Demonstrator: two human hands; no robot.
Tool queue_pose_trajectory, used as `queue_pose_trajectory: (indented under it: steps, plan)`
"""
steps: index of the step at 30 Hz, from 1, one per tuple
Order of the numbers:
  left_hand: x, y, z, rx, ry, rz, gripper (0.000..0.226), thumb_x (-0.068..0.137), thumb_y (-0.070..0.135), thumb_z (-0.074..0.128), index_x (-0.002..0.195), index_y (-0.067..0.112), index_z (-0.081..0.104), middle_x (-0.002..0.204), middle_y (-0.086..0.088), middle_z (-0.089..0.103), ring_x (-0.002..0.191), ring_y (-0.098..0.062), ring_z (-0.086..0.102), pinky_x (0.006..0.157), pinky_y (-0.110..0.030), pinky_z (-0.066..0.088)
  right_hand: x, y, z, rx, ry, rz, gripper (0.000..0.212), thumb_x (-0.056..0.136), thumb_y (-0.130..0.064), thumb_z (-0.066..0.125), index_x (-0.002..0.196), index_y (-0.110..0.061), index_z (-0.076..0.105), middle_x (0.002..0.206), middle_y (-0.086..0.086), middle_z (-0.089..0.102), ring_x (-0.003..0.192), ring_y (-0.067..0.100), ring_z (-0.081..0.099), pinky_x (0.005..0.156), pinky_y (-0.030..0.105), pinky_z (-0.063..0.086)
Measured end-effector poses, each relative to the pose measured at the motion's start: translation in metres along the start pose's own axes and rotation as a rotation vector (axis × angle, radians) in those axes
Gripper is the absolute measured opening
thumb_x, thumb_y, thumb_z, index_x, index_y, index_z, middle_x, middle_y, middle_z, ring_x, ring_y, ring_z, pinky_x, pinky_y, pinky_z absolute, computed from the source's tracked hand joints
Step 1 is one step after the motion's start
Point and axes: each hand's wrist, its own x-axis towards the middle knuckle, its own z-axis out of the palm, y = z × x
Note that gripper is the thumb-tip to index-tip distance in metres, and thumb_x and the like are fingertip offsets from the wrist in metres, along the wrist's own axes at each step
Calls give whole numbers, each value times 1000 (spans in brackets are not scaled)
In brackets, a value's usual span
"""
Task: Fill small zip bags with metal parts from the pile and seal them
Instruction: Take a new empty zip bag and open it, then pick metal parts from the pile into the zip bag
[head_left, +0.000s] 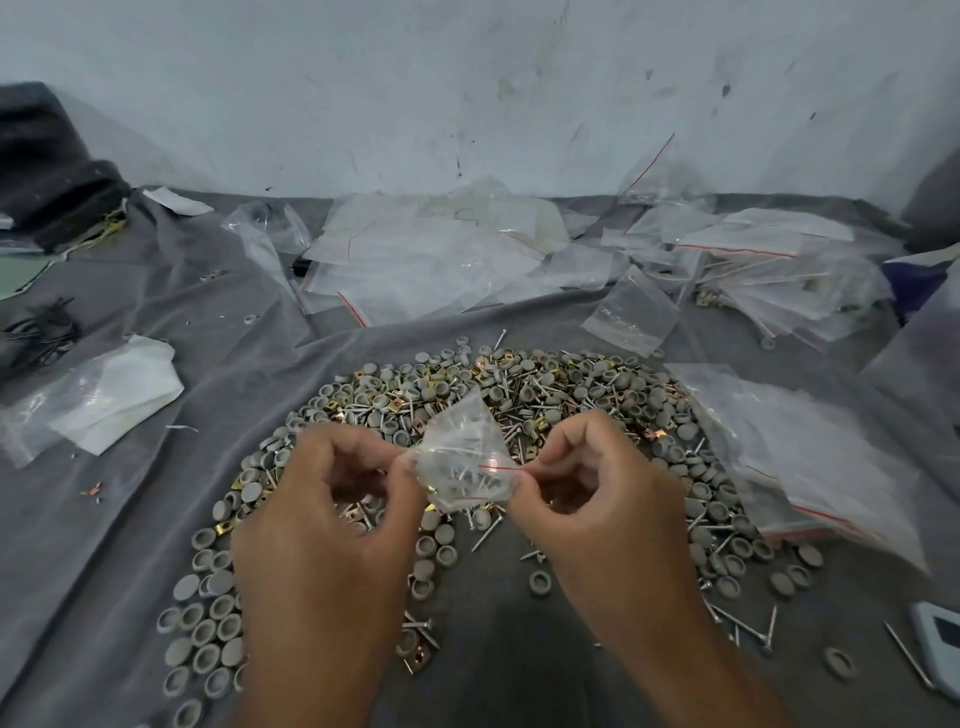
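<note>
A small clear zip bag (462, 457) with a red seal line hangs in the air above the pile, with nails and grey caps visible inside it. My left hand (332, 499) pinches its left edge between thumb and forefinger. My right hand (592, 483) pinches the right end of the red seal line. Below both hands spreads the pile of metal parts (545, 395): grey round caps, nails and brass square clips, lying in an arc on the grey cloth (156, 493).
Empty zip bags (431, 260) lie heaped at the back by the wall. More bags (810, 467) lie stacked at the right, some with parts inside. A bag with white paper (104, 405) lies at the left. A grey device (940, 644) sits at the lower right edge.
</note>
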Motion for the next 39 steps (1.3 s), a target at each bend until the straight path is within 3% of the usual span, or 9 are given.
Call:
queue_pose_trajectory:
  steps: [3,8,11,14,18,25,31,35,39]
  plan:
    - [-4,1,6,113,25,203,27,91,10,66,83,33,54,87,21,65,80,0,61,79,-2,38,1,1,4,-33,-8,-44,30,82,-10,74,78,-29,51,67,-10,60,60,10,60,52,13,43]
    - [-12,-6,16,288,-18,339,25,75,2,69,82,23,79,97,-1,62,88,-26,50,75,-41,41,5,0,-9,174,-285,-12,13,88,-24,72,90,-29,59,81,-8,69,71,14,68,59,19,51]
    - [-12,-8,15,264,-50,307,35,74,-5,66,91,22,80,96,-2,58,87,-26,51,73,-48,46,20,15,-34,-10,-333,-46,7,95,-32,66,95,-37,61,85,-16,72,75,5,69,62,12,50]
    - [-10,-8,10,160,-102,209,30,84,4,59,101,19,78,98,3,50,84,-15,51,71,-30,46,40,53,-70,-483,-222,183,20,97,-25,64,112,-40,65,110,-17,70,96,0,65,83,24,53]
    - [-8,-5,7,200,-176,155,26,83,23,67,108,23,74,99,9,46,77,1,50,63,-3,29,44,88,-87,-737,-285,367,35,96,-18,66,130,-27,66,132,5,64,117,28,58,96,41,49]
    - [-9,-7,10,198,-281,141,39,80,26,78,117,32,68,100,16,41,89,6,47,65,-9,33,48,102,-85,-638,-301,414,25,90,-15,75,110,-26,64,98,-1,69,90,20,60,76,31,44]
    - [-11,-6,10,175,-299,134,40,78,42,70,118,35,66,101,24,39,97,11,45,71,-3,40,47,107,-87,-643,-248,391,20,92,-13,71,86,-30,63,91,-6,70,83,16,60,63,28,39]
    - [-11,-7,12,137,-291,117,39,76,36,75,114,29,69,101,22,43,96,13,46,83,4,31,49,104,-86,-649,-280,398,16,91,-20,74,87,-33,66,95,-6,72,87,19,64,77,34,50]
    - [-11,-7,12,116,-301,106,42,75,41,73,116,31,68,99,23,44,93,12,47,69,-7,43,48,103,-86,-596,-280,417,14,91,-18,74,87,-30,67,96,-3,73,87,19,65,78,33,50]
